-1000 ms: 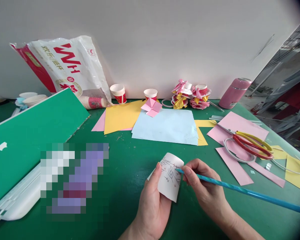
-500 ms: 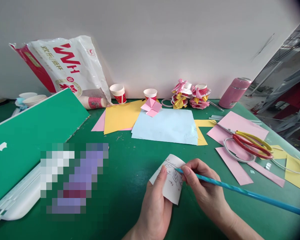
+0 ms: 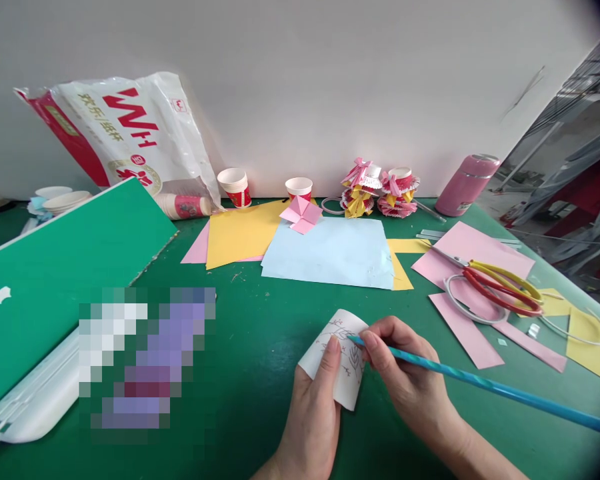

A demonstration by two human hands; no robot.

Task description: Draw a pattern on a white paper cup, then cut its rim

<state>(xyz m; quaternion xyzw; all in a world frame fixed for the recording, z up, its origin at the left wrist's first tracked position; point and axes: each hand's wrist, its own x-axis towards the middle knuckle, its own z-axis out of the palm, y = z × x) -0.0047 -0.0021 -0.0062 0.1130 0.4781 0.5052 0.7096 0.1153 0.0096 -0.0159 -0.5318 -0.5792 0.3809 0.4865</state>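
My left hand (image 3: 313, 407) is closed around a curved piece of white paper (image 3: 347, 387), its thumb pressed on the front. Dark, thin-lined sprigs and small crosses are drawn over the paper's face. Pinched in my right hand (image 3: 405, 367) is a long blue pencil (image 3: 480, 385), its shaft running off to the right edge. The pencil's tip meets the drawing near the upper right of the paper, or hovers just over it; I cannot tell which. My left fingers behind the paper are hidden.
Scissors (image 3: 505, 287) lie on pink paper (image 3: 473, 243) at right. Light-blue paper (image 3: 330, 253) and yellow paper (image 3: 245, 233) lie ahead. Behind stand paper cups (image 3: 235, 188), decorated cups (image 3: 400, 193) and a pink flask (image 3: 467, 185). A green board (image 3: 80, 247) and a white glue gun-like tool (image 3: 40, 407) are left.
The paper has turned slightly in my left hand, and the left thumb sits a little further right across it. The pencil tip has shifted slightly left. The whole view has moved a touch.
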